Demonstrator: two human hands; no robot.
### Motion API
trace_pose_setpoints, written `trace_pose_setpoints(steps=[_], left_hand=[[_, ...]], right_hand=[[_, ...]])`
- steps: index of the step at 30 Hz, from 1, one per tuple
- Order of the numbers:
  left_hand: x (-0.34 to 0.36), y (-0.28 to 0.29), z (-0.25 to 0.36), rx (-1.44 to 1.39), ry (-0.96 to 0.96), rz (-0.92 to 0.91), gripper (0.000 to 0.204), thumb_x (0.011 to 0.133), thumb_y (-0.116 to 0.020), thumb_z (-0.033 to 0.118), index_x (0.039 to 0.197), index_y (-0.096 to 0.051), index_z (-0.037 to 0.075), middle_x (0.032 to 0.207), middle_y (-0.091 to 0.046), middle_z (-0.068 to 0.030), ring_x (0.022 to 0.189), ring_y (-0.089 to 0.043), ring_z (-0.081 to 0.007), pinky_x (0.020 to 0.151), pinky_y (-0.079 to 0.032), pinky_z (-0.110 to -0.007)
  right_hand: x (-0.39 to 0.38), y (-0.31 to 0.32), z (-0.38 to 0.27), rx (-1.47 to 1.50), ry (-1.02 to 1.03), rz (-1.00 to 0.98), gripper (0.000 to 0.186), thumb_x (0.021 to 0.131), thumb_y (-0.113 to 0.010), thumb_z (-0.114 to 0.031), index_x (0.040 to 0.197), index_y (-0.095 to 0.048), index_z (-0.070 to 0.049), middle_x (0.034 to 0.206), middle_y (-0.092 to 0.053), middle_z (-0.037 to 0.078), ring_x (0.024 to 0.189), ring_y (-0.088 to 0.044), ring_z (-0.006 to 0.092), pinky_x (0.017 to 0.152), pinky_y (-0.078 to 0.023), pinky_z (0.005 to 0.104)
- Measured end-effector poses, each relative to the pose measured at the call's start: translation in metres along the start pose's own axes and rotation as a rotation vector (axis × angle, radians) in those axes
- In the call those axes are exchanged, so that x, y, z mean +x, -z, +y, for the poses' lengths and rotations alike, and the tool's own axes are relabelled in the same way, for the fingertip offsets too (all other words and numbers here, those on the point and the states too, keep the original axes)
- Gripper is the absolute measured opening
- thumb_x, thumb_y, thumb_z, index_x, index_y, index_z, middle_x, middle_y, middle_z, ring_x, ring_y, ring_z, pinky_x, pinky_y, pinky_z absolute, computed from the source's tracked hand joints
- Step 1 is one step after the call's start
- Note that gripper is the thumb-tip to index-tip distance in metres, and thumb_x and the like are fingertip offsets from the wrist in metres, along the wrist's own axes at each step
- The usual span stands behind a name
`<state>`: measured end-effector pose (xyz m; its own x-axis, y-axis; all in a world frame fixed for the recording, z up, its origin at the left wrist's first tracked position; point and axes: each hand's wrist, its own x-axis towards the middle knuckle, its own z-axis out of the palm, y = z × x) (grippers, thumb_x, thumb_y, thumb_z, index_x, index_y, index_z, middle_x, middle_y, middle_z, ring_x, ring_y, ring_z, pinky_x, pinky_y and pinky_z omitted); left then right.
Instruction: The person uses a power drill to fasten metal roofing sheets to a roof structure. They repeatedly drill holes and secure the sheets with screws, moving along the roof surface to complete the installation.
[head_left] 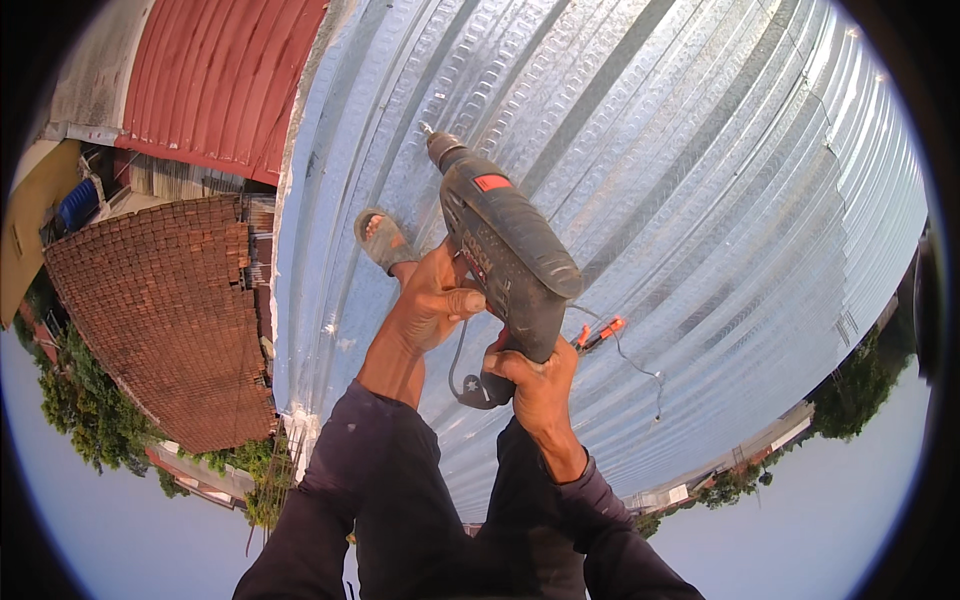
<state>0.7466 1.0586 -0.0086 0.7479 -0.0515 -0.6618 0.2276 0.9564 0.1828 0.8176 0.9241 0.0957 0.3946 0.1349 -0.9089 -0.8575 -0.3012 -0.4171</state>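
Note:
I hold a dark, dusty power drill [512,240] in both hands over a corrugated metal roof. Its chuck [445,148] points up and to the left, and a short bit [426,128] sticks out of it. My right hand [545,390] is wrapped round the drill's handle. Against the left side of the drill body, my left hand [435,300] is closed, its thumb toward the handle and its fingertips partly hidden. A black cord [460,350] loops below the drill, beside a rounded black piece [485,390] next to my right hand.
Ribbed silvery sheets [720,200] spread beneath me. An orange-and-black tool [605,332], its kind unclear, and a thin wire [640,370] lie right of the drill. My sandalled foot [383,240] stands near the roof's left edge [283,250]. Beyond are a tiled roof [160,310] and red roofing [220,80].

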Motion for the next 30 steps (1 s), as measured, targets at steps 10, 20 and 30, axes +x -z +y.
trace_pose_setpoints(steps=[10,20,30], left_hand=[[0.003,-0.032,0.008,0.061,-0.153,0.104,0.103,0.069,-0.092,0.039,0.146,-0.038,-0.004,0.126,-0.061,-0.0144,0.104,-0.068,-0.0226,0.081,-0.058,-0.030],[-0.005,-0.035,0.019,0.102,-0.018,0.140,0.102,0.070,-0.076,0.071,0.136,-0.046,-0.001,0.115,-0.059,-0.0150,0.098,-0.070,-0.0315,0.072,-0.065,-0.039],[0.008,-0.040,0.018,0.098,-0.017,0.118,0.097,0.070,-0.076,0.069,0.131,-0.048,-0.002,0.103,-0.066,-0.0241,0.084,-0.072,-0.0271,0.071,-0.064,-0.036]], right_hand=[[-0.002,0.012,0.007,-0.050,0.051,-0.089,0.039,0.070,-0.070,0.000,0.107,-0.063,0.004,0.082,-0.068,0.008,0.075,-0.065,0.0163,0.069,-0.052,0.0288],[0.015,0.006,0.064,-0.596,0.955,-0.017,0.043,0.065,-0.087,-0.015,0.102,-0.067,-0.003,0.086,-0.066,0.011,0.072,-0.065,0.0268,0.060,-0.052,0.0360],[0.019,0.015,0.054,-0.612,0.950,-0.067,0.056,0.065,-0.091,-0.020,0.110,-0.067,0.002,0.097,-0.070,0.016,0.079,-0.071,0.0294,0.066,-0.056,0.0361]])
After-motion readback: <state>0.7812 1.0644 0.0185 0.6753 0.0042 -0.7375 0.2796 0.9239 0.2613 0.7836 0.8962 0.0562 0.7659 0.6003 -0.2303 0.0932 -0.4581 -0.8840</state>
